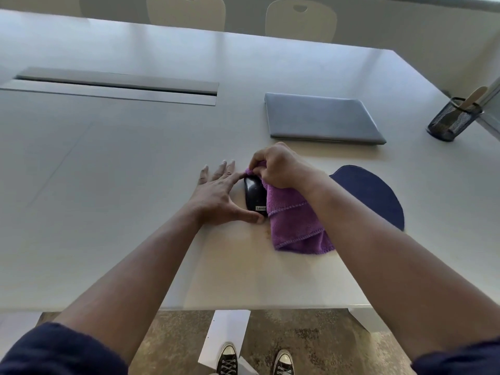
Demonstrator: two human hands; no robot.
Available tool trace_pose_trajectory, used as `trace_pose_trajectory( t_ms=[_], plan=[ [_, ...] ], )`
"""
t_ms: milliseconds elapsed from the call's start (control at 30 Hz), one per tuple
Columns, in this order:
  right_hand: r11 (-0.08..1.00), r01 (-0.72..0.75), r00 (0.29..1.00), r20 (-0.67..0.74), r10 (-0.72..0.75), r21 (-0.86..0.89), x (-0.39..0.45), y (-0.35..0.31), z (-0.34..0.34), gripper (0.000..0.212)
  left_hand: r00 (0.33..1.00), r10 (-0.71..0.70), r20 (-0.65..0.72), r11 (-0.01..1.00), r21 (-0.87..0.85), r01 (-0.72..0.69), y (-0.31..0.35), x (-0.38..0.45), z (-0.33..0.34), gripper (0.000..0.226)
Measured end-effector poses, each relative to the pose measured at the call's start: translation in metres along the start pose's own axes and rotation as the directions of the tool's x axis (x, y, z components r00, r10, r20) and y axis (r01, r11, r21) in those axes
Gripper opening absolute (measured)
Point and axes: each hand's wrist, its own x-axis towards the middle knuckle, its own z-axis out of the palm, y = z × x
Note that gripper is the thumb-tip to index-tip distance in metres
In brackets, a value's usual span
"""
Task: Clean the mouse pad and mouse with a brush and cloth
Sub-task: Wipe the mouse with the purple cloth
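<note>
A black mouse (pixel 254 193) lies on the white table (pixel 135 212), near the middle. My left hand (pixel 224 196) steadies it, thumb at its near end and index finger at its far end, the other fingers spread flat. My right hand (pixel 278 166) is closed on a purple cloth (pixel 295 223) and presses it against the mouse's far right side. The rest of the cloth drapes onto the table toward me. A dark blue mouse pad (pixel 373 196) lies to the right, partly hidden by my right forearm. A wooden handle (pixel 472 97), possibly the brush, sticks out of a mesh cup.
A closed grey laptop (pixel 322 117) lies behind the hands. The black mesh cup (pixel 451 120) stands at the far right edge. A long cable hatch (pixel 116 86) is set into the table at the left. Two chairs (pixel 300 20) stand beyond the far edge.
</note>
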Motion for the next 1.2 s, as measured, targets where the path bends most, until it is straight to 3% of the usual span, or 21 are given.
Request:
trace_pose_trajectory(
  t_ms=[133,267,433,567,667,733,800,867,967,1067,1200],
  plan=[
    [0.998,0.039,0.997,0.070,-0.042,0.042,-0.005,-0.004,-0.007,0.010,1.000,-0.008,0.012,1.000,0.024,0.008,0.001,0.000,-0.002,0.128],
    [0.970,0.076,0.962,0.238,-0.132,0.230,-0.016,-0.014,-0.011,0.015,1.000,-0.005,0.021,1.000,0.021,0.005,0.001,0.000,-0.002,0.125],
    [0.969,0.009,0.999,0.037,-0.019,0.245,-0.008,-0.012,-0.005,0.012,1.000,-0.015,0.022,1.000,0.022,0.014,0.002,-0.001,-0.003,0.129],
    [0.942,-0.025,0.963,0.260,-0.067,0.335,-0.015,-0.015,-0.002,0.020,1.000,-0.005,0.019,1.000,0.025,0.005,0.001,0.000,-0.002,0.126],
    [0.958,-0.031,0.932,0.354,-0.076,0.286,-0.020,-0.009,-0.013,0.025,1.000,-0.010,0.001,1.000,-0.002,0.010,0.001,-0.001,-0.002,0.121],
    [0.952,-0.058,0.960,0.280,-0.030,0.300,-0.020,-0.004,-0.019,0.021,1.000,-0.004,-0.007,1.000,0.002,0.004,0.002,-0.001,-0.002,0.118],
    [0.963,-0.089,0.993,0.102,0.065,0.255,-0.018,0.002,-0.018,0.015,1.000,0.002,-0.005,1.000,0.013,-0.002,0.002,0.000,-0.002,0.119],
    [0.965,-0.169,0.985,0.010,0.171,0.199,-0.016,0.005,-0.013,0.019,1.000,0.002,-0.011,1.000,0.014,-0.002,0.002,-0.001,-0.002,0.119],
    [0.961,-0.252,0.968,0.040,0.249,0.116,-0.015,0.005,-0.009,0.018,1.000,0.001,-0.015,1.000,0.005,-0.001,0.002,-0.002,-0.002,0.119],
    [0.970,-0.242,0.966,0.102,0.238,0.032,-0.016,0.004,-0.019,0.013,0.999,0.011,-0.031,1.000,0.012,-0.011,0.003,-0.002,-0.002,0.117],
    [0.917,-0.216,0.963,-0.083,0.257,0.335,-0.019,0.004,-0.039,0.010,0.997,0.041,-0.065,0.999,-0.016,-0.042,0.003,-0.003,-0.002,0.116]
  ],
)
